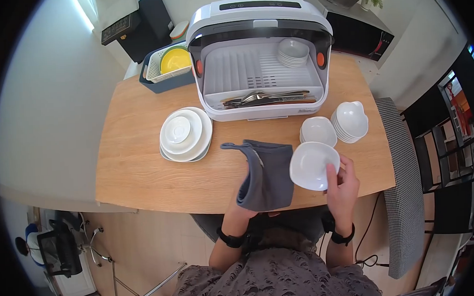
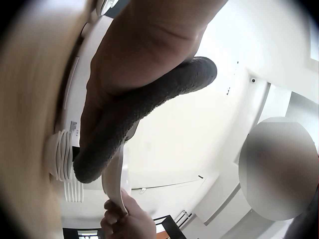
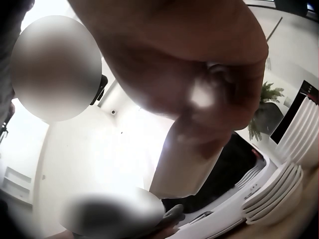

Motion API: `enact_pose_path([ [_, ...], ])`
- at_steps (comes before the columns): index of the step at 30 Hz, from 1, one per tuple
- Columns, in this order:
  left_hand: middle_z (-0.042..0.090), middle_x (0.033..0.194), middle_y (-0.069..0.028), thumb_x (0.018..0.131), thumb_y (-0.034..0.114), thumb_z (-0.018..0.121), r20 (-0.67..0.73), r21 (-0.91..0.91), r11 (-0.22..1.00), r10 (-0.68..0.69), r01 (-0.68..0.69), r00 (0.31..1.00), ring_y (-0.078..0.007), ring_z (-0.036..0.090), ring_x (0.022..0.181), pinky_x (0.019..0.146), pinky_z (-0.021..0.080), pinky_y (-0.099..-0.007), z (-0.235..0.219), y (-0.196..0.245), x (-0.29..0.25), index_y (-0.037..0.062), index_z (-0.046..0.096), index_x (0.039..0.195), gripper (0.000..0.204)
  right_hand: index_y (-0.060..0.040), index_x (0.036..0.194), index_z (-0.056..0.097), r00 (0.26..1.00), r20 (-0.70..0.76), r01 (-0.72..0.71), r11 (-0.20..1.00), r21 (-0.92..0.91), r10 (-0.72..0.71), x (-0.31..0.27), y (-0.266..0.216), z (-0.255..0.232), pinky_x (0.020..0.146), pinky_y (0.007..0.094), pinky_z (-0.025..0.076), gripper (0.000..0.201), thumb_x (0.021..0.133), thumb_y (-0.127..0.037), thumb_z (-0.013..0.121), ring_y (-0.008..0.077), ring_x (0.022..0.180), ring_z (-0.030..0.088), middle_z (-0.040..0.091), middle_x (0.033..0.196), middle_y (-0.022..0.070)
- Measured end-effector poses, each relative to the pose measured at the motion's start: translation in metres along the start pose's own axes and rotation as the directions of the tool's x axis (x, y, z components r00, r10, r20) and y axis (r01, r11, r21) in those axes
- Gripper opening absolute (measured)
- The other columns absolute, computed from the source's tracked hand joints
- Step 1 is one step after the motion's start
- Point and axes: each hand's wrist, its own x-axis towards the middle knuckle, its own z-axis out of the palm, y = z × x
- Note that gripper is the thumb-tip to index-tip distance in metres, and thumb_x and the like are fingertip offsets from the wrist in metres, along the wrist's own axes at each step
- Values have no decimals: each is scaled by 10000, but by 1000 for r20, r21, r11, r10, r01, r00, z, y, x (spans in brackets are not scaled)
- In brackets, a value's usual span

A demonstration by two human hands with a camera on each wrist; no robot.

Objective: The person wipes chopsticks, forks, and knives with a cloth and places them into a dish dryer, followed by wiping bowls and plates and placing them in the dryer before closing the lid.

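White bowl [image 1: 307,167] is in the R hand [image 1: 344,188], pinched at its 4 o'clock edge, thumb inside. It's smooth, so a loose pinch might drop it, or a swing might bump the bowl pile [image 1: 319,131] at 12. Cloth [image 1: 274,173] at 9 hides most of L hand [image 1: 243,208]; can't tell its grip.
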Motion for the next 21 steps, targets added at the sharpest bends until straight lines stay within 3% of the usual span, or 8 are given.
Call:
enact_pose_path([
  [1, 590, 1294, -79, 1071, 326, 466, 10, 68, 997, -30, 29, 1000, -192, 597, 1153, 1010, 494, -350, 12, 3, 3, 57, 437, 1437, 455, 17, 1239, 552, 999, 21, 50, 999, 5, -50, -3, -3, 12, 486, 288, 442, 307, 974, -117, 629, 125, 527, 592, 643, 684, 112],
  [3, 614, 1235, -61, 1048, 306, 541, -198, -37, 934, -354, 354, 914, -163, 606, 1110, 986, 497, -320, 20, 8, 12, 43, 448, 1413, 459, 4, 1280, 540, 980, 58, 195, 980, -36, -193, -12, -11, 37, 525, 318, 485, 363, 949, -98, 650, 189, 576, 656, 679, 780, 129],
  [4, 627, 1187, -60, 975, 227, 679, -220, 56, 968, -227, 245, 949, -145, 598, 1086, 967, 494, -312, 36, 6, 13, 19, 464, 1360, 488, -8, 1313, 552, 975, 76, 213, 974, -74, -207, -17, -23, 44, 554, 347, 516, 390, 937, -66, 643, 261, 612, 684, 703, 879, 148],
  [7, 637, 1169, -75, 930, 159, 733, -261, 340, 938, 24, 69, 965, -148, 598, 1085, 960, 486, -302, 32, 5, 13, 5, 471, 1323, 497, -13, 1331, 565, 879, 50, 471, 846, -250, -474, -23, -19, 58, 556, 369, 520, 404, 934, -41, 632, 284, 625, 675, 702, 886, 151],
  [11, 653, 1141, -90, 901, 91, 747, -288, 473, 880, 187, -30, 939, -161, 621, 1042, 926, 502, -303, 30, 6, 13, 1, 494, 1268, 455, -75, 1355, 583, 828, 129, 560, 804, -199, -545, -14, -30, 55, 553, 383, 511, 489, 876, 13, 635, 303, 649, 660, 695, 874, 130],
  [17, 697, 1074, -87, 835, -55, 727, -224, 814, 577, 213, 62, 951, -155, 660, 980, 884, 530, -295, 28, 19, 11, -31, 578, 1177, 373, -124, 1399, 555, 723, 543, 622, 744, -244, -426, 8, -37, 26, 561, 444, 487, 542, 869, -47, 637, 332, 651, 641, 660, 799, 115],
  [20, 731, 1013, -114, 823, -28, 741, -103, 893, 449, 296, -43, 950, -167, 694, 935, 808, 548, -310, 25, 20, 12, -14, 623, 1165, 362, -119, 1417, 532, 678, 594, 635, 751, -177, -433, 13, -30, 25, 575, 445, 494, 547, 882, -77, 642, 342, 672, 654, 678, 832, 134],
  [21, 731, 1018, -116, 825, -37, 732, -140, 861, 506, 333, -51, 933, -168, 695, 941, 813, 547, -308, 25, 20, 13, -15, 620, 1170, 363, -117, 1418, 529, 716, 557, 589, 793, -157, -421, 12, -29, 27, 575, 444, 496, 546, 885, -81, 643, 343, 674, 655, 682, 837, 140],
])
